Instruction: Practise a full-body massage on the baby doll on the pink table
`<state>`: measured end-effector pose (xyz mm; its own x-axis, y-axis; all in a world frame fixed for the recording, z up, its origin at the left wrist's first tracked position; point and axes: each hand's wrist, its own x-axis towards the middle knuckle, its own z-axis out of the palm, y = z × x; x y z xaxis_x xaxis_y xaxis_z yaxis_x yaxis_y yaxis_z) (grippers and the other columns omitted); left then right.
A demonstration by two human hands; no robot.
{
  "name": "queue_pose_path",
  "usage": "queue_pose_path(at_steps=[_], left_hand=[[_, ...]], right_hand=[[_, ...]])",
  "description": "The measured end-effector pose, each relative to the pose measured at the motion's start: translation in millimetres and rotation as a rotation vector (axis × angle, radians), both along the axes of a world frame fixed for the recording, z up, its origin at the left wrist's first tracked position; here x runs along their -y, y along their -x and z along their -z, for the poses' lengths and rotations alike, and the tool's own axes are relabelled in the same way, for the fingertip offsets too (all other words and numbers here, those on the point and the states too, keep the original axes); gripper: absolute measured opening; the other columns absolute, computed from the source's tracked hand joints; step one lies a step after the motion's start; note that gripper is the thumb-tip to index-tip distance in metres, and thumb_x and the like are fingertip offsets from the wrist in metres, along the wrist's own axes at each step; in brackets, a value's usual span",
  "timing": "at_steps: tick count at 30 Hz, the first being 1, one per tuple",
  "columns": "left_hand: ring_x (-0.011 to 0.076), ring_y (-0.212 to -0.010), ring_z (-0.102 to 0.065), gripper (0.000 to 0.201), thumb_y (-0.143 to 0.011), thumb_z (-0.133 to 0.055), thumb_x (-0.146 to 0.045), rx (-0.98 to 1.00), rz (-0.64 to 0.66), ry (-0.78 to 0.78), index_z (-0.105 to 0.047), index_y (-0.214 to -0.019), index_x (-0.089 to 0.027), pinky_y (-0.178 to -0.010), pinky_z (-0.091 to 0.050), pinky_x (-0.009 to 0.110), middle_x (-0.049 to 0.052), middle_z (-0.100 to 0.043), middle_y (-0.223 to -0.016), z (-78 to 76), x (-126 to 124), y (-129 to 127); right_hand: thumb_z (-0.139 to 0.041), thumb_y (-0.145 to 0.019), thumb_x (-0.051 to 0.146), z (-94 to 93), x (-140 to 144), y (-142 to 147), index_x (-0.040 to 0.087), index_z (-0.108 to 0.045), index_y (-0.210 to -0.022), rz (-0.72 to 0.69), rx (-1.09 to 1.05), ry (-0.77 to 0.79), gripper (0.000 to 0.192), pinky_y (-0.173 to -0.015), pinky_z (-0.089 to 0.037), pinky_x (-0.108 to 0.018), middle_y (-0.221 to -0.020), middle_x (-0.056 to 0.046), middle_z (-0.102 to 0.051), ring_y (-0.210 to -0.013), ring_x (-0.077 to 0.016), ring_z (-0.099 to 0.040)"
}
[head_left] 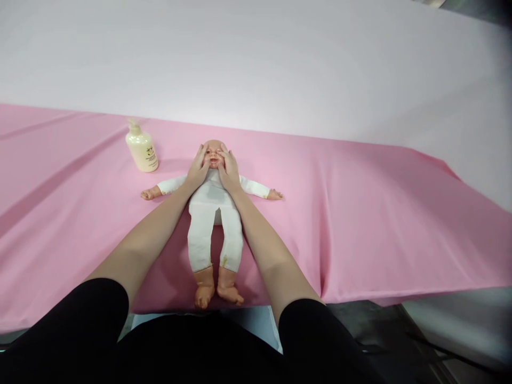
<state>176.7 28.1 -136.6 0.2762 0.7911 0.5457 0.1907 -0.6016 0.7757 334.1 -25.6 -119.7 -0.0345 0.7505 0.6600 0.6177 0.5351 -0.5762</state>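
A baby doll (212,194) in a white cloth suit lies on its back, head away from me, arms spread and bare feet toward me. My left hand (198,168) rests along one side of the doll's face, fingers stretched out over the cheek. On the opposite cheek lies my right hand (229,169), its fingers extended up toward the eye and forehead. Between the two hands the doll's mouth and nose show. Neither hand grips anything.
A cream pump bottle (142,149) stands upright left of the doll's head. Pink cloth (360,224) with folds covers the near part of the white table (256,69). The cloth's front edge runs just beyond the doll's feet, close to my body.
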Motion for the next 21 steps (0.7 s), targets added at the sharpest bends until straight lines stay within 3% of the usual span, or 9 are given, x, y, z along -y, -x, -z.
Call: queue_pose_path(at_steps=[6, 12, 16, 21], left_hand=[[0.0239, -0.161, -0.013, 0.066, -0.1, -0.04, -0.063, 0.014, 0.011, 0.008, -0.045, -0.154, -0.024, -0.133, -0.011, 0.042, 0.007, -0.034, -0.167, 0.9, -3, 0], [0.0251, -0.161, -0.012, 0.062, -0.1, -0.04, -0.062, 0.006, 0.007, 0.007, -0.052, -0.149, -0.025, -0.132, -0.014, 0.045, 0.006, -0.033, -0.168, 4.2, -8, 0], [0.0248, -0.16, -0.017, 0.067, -0.099, -0.044, -0.062, 0.013, -0.009, 0.028, -0.045, -0.154, -0.024, -0.133, -0.014, 0.043, 0.007, -0.031, -0.168, 1.7, -5, 2], [0.0257, -0.158, -0.024, 0.07, -0.098, -0.047, -0.061, 0.016, -0.019, 0.039, -0.044, -0.154, -0.02, -0.133, -0.016, 0.041, 0.01, -0.036, -0.166, -0.2, -1, 1]], right_hand=[[-0.037, -0.097, 0.069, 3.8, -5, 0, 0.02, -0.05, -0.14, 0.042, -0.049, 0.033, 0.066, -0.131, -0.023, -0.048, -0.157, -0.014, -0.048, -0.154, -0.0243, -0.036], [-0.036, -0.097, 0.072, 6.4, -11, 0, 0.02, -0.03, -0.156, 0.074, -0.074, 0.103, 0.079, -0.128, -0.031, -0.046, -0.16, -0.014, -0.043, -0.151, -0.025, -0.039], [-0.03, -0.1, 0.068, 7.6, -14, -1, 0.025, -0.035, -0.157, 0.053, -0.051, 0.117, 0.071, -0.132, -0.025, -0.049, -0.163, -0.005, -0.04, -0.157, -0.0232, -0.028], [-0.028, -0.102, 0.065, 7.3, -13, -2, 0.018, -0.034, -0.157, 0.052, -0.063, 0.136, 0.073, -0.133, -0.022, -0.046, -0.165, -0.009, -0.038, -0.159, -0.0229, -0.023]])
